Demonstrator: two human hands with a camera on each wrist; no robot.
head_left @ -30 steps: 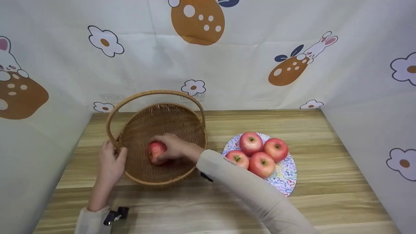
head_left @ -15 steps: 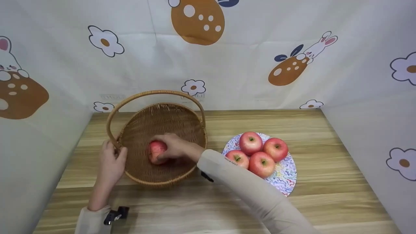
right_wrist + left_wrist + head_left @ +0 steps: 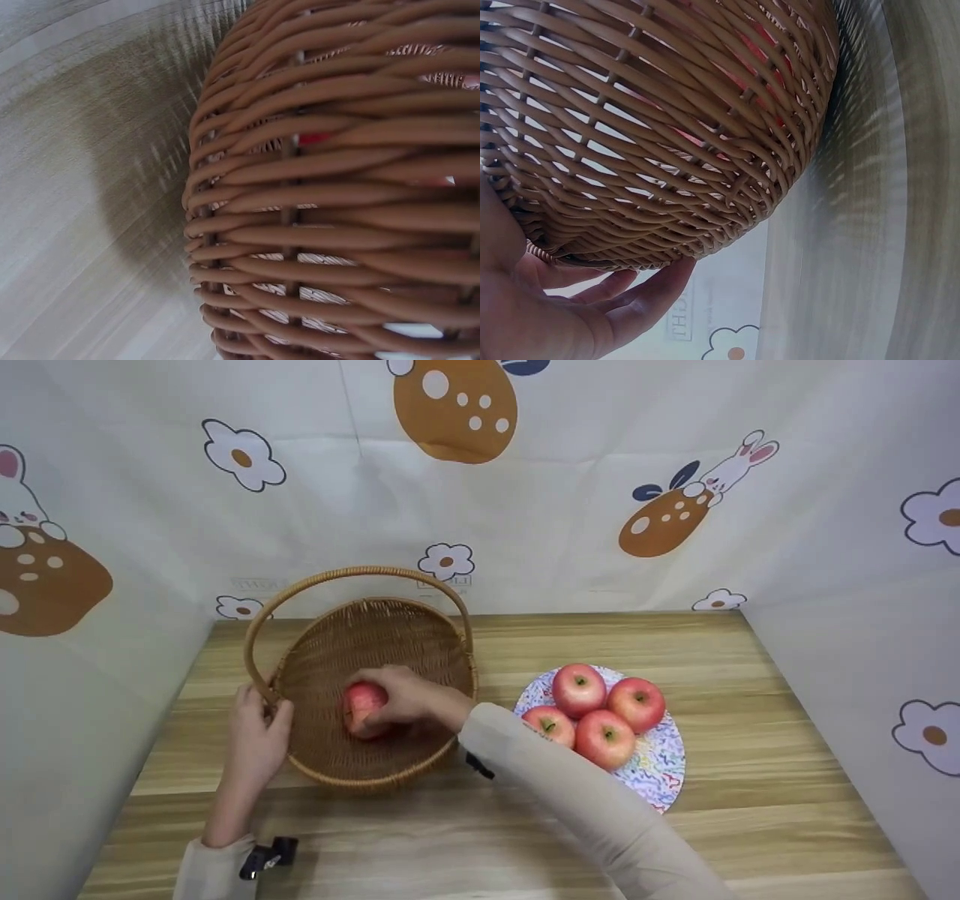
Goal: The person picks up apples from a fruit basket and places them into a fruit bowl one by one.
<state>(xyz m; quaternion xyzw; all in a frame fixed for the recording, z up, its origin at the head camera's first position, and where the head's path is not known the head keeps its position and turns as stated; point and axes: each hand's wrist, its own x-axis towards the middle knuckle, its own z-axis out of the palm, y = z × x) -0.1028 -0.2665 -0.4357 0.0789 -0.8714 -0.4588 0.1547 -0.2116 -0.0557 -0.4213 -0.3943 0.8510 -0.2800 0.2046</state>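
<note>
A round woven wicker basket (image 3: 367, 782) with a tall arched handle sits on the left of the table. At its left rim, by the foot of the handle, my left hand (image 3: 253, 742) grips the edge. The left wrist view shows the fingers (image 3: 649, 307) against the outside of the weave. Inside the basket, my right hand (image 3: 409, 697) holds a red apple (image 3: 361, 706) low near the bottom, fingers over its top. Only the wicker wall (image 3: 352, 172) fills most of the right wrist view, with a bit of red through the gaps; the right hand is hidden there.
Several red apples (image 3: 581, 690) lie close together on a round plate with a colourful squiggle pattern (image 3: 660, 780), right of the basket. The right sleeve (image 3: 555, 780) passes over the table in front of it. Patterned curtains (image 3: 555, 525) bound the wood-grain table at back and sides.
Almost nothing differs. The right hand and the apple in it shift very slightly within the basket; the left hand stays at the rim.
</note>
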